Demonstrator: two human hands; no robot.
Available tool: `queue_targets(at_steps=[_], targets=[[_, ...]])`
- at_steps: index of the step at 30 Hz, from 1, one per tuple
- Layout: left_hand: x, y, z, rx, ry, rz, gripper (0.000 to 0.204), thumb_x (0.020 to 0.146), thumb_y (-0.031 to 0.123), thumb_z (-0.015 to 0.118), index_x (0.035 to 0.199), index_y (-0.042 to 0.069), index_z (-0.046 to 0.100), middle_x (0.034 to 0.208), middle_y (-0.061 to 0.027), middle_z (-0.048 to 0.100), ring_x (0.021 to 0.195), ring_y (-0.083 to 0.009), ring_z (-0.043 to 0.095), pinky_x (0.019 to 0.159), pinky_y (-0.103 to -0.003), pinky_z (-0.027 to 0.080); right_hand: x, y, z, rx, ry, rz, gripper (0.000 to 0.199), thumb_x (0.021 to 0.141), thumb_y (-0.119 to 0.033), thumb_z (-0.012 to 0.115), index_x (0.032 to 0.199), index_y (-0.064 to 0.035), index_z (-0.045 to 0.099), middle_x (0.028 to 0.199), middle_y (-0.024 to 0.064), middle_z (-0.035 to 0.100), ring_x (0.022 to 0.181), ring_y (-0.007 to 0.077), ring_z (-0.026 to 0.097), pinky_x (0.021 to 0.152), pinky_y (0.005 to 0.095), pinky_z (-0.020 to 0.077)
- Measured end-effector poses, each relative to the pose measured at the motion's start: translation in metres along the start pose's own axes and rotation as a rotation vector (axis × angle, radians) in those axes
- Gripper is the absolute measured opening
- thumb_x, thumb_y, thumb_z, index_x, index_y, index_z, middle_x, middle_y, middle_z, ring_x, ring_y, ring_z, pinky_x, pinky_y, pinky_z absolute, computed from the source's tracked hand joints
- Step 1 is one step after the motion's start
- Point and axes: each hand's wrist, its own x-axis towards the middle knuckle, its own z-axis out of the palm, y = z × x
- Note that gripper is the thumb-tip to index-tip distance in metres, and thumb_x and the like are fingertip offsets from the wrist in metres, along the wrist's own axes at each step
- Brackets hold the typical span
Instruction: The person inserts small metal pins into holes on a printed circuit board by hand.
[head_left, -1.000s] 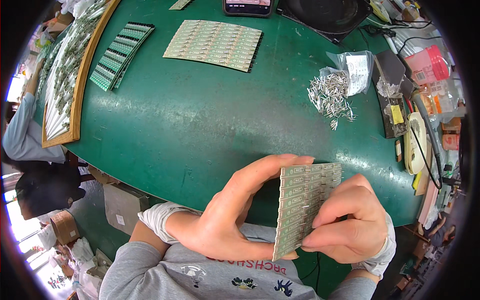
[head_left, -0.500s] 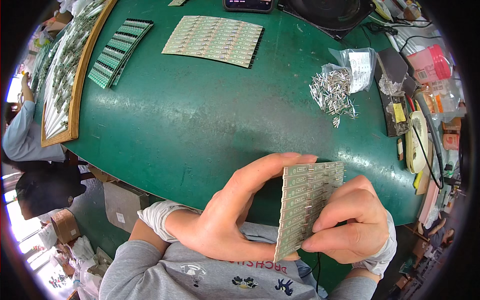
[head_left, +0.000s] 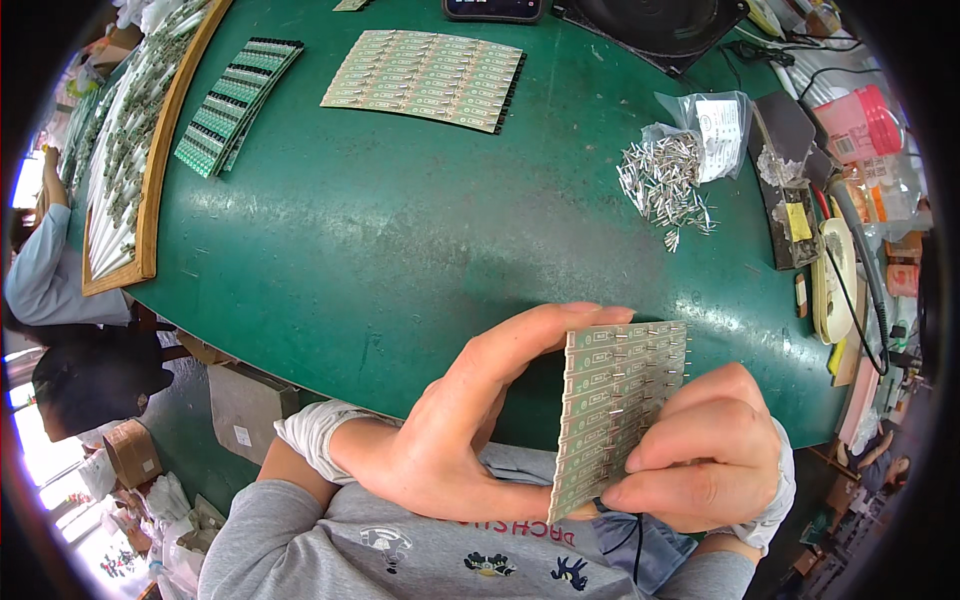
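Observation:
A panel of small circuit boards [head_left: 592,420] stands tilted on edge above my lap, close to the table's near side. My left hand [head_left: 445,415] grips it between the thumb at the lower edge and the fingers at the upper edge. Several thin metal pins stick out of its face. Against the right part of that face, my right hand [head_left: 710,455] is closed in a pinch; its fingertips cover whatever they hold. Farther off on the green table, a heap of small metal pins [head_left: 658,180] spills from a clear plastic bag [head_left: 718,140].
Another circuit-board panel [head_left: 420,80] lies at the back, with stacked green panels [head_left: 235,110] to its left. A wood-framed tray [head_left: 150,235] of white rods borders the left. A soldering iron [head_left: 862,235] and cream dish [head_left: 836,290] sit right. Another person's sleeve [head_left: 45,265] shows far left.
My right hand has shifted very slightly, its knuckles turning a little, with the pinch still at the panel. The left hand's grip stays the same. More blue-grey cloth shows beneath the right hand.

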Motion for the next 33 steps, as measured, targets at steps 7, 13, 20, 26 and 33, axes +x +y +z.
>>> queue_targets(at_steps=[7,13,20,26,33], targets=[[-0.003,-0.01,0.003,-0.177,0.076,0.026,0.105,0.063,0.005,0.089,0.144,-0.005,0.022,0.145,-0.0236,0.037,0.133,-0.03,0.041,0.11,-0.039,0.033,0.008,-0.022,0.0,-0.374,-0.071,-0.058,0.023,0.06,-0.012,0.074,0.083,-0.0122,0.072,0.09,0.0002,0.059,0.075,0.016,0.054,0.057,0.0252,0.0409],[-0.002,0.001,-0.004,-0.058,0.069,0.09,0.111,0.061,0.002,0.089,0.146,0.001,0.018,0.143,-0.0303,0.035,0.132,-0.0355,0.041,0.107,-0.046,0.037,0.016,-0.015,0.008,-0.373,0.074,-0.096,0.018,0.062,-0.013,0.067,0.078,-0.0065,0.065,0.09,0.0046,0.059,0.075,0.02,0.056,0.053,0.0267,0.0479],[-0.01,-0.003,0.021,0.178,0.453,-0.17,0.118,0.057,0.032,0.091,0.147,0.005,0.022,0.142,-0.0212,0.042,0.125,-0.03,0.048,0.105,-0.041,0.039,-0.007,-0.002,0.021,-0.252,0.266,-0.171,0.013,0.072,-0.009,0.065,0.083,-0.0022,0.062,0.09,0.0077,0.058,0.079,0.023,0.059,0.051,0.0268,0.0474],[-0.018,-0.008,0.01,0.296,0.361,-0.105,0.133,0.053,0.063,0.085,0.15,0.003,0.017,0.145,-0.0232,0.037,0.127,-0.0326,0.046,0.108,-0.044,0.035,-0.011,-0.003,0.041,-0.164,0.404,-0.207,0.015,0.066,-0.015,0.068,0.071,-0.006,0.057,0.084,0.0053,0.052,0.084,0.0264,0.052,0.054,0.0337,0.0466],[-0.016,0.014,0.011,0.183,0.36,-0.064,0.108,0.068,0.041,0.086,0.147,0.001,0.023,0.143,-0.024,0.04,0.127,-0.0352,0.043,0.106,-0.046,0.035,-0.01,-0.009,0.053,-0.128,0.421,-0.279,0.017,0.069,-0.016,0.072,0.078,-0.0064,0.061,0.093,0.0075,0.054,0.095,0.0321,0.051,0.075,0.0431,0.0436]])
